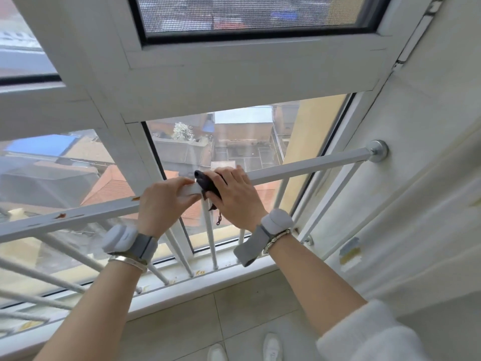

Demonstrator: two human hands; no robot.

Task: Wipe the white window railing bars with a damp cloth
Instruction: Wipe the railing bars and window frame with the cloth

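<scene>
Railing bars run across the window in front of us, and our hands meet on the top rail [299,166], near the middle of the view. Our right hand [235,196] presses a dark cloth [208,187] around the rail, fingers folded over it, with a loose tail of cloth hanging below. Our left hand [162,204] is just beside it at 9 o'clock, curled around the bare rail as if to steady it.

Outward toward 3 o'clock, the rail runs clean and white to its metal wall mount [377,151]. Toward 8 o'clock, the same rail carries brownish rust-like marks [61,216], so we judge that stretch is still to be wiped, though such marks may not come off with a cloth. Below the rail, the thin upright bars [210,238] drop to the sill [208,278] at 6 o'clock; we cannot tell whether any have been wiped. The sill shows small yellowish specks near the bar feet.

By our reckoning the task is at an early or middle point: the top rail is in hand, the left stretch and the uprights remain.
</scene>
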